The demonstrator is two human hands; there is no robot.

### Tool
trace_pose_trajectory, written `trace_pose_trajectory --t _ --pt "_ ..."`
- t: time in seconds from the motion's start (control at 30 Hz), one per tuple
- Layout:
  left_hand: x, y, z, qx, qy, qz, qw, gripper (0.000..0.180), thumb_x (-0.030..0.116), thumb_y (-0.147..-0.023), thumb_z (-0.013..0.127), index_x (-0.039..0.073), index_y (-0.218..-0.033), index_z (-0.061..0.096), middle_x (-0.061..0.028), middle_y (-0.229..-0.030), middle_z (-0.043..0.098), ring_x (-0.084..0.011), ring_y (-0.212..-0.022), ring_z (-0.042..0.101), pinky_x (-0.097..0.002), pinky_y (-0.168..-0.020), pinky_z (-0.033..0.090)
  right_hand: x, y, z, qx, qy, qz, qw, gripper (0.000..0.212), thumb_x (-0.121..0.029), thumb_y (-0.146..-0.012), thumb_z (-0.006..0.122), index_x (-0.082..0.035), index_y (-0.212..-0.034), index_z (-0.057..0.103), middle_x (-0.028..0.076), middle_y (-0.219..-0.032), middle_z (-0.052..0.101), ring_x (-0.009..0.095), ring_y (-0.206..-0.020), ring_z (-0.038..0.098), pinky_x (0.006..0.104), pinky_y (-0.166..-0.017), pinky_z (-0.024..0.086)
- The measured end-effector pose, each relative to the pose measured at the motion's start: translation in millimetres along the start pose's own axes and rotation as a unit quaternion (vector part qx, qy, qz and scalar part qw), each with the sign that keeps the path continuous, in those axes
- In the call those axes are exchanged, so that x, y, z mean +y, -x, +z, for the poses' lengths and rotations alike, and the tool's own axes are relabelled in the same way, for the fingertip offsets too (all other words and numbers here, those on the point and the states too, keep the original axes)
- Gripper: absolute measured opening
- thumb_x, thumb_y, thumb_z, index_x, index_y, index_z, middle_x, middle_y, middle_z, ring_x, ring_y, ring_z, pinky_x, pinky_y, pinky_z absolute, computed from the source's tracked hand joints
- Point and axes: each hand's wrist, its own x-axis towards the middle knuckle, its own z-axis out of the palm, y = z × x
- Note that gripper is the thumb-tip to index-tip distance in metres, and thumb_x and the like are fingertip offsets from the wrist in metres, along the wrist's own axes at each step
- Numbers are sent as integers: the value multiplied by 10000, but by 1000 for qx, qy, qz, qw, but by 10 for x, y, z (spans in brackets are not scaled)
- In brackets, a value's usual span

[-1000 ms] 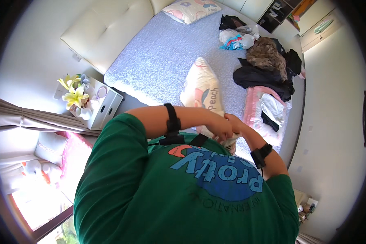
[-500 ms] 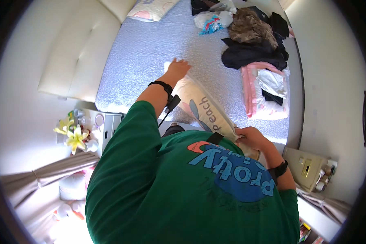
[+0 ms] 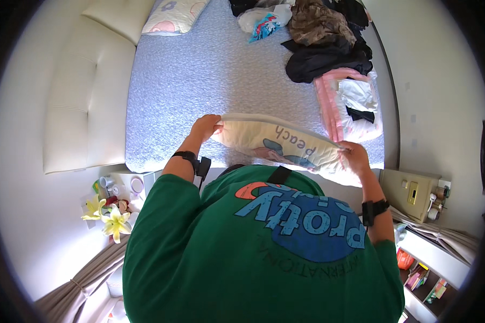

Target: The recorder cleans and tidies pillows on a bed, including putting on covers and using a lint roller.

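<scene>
A cream pillow (image 3: 285, 141) with a printed picture and dark lettering hangs between my two hands, its long upper edge pulled out in a shallow arc. My left hand (image 3: 205, 128) pinches the upper left corner. At the other end, my right hand (image 3: 354, 158) is closed on the right corner. The pillow is held over the near edge of the bed (image 3: 199, 75), which has a blue-grey quilted cover. My torso in a green shirt hides the space just below it.
Another printed pillow (image 3: 175, 17) lies at the far left by the padded headboard (image 3: 86, 91). Dark clothes (image 3: 328, 59), a plastic bag (image 3: 269, 21) and a folded pink-and-white bedding pile (image 3: 331, 102) occupy the bed's right side. Bedside cabinets stand left, with lilies (image 3: 115, 222), and right (image 3: 415, 194).
My left hand, open over the bed before, has come back nearer and now grips the pillow's left corner. The pillow has swung from slanting to nearly crosswise. My right hand has risen.
</scene>
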Motion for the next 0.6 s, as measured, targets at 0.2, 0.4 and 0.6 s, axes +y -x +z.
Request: trace_pose_trajectory --t 0.2,0.4,0.6 --pt "156 130 -1125 19 104 26 994 223 282 -781 609 62 -815 588 -144 -777 579 -336 -772 567 -399 -654 431 -123 -313 -397 27 -100 -26 994 270 -25 -783 565 -23 -1043 640 94 -896 675 143 -793 628 251 -731 470" --pt "165 504 -1854 28 93 26 995 118 177 -801 593 63 -825 615 -124 -760 590 -304 -717 568 -356 -641 439 -467 -407 -298 62 -78 -101 990 91 -14 -720 663 26 -787 615 35 -709 558 113 -674 508 252 -634 388" --pt "32 624 -2163 52 55 70 995 100 140 -816 580 45 -789 598 -109 -705 559 -274 -668 548 -356 -607 425 -596 -671 197 207 -70 -140 966 130 -17 -685 682 1 -802 628 48 -681 513 172 -662 518 284 -611 397"
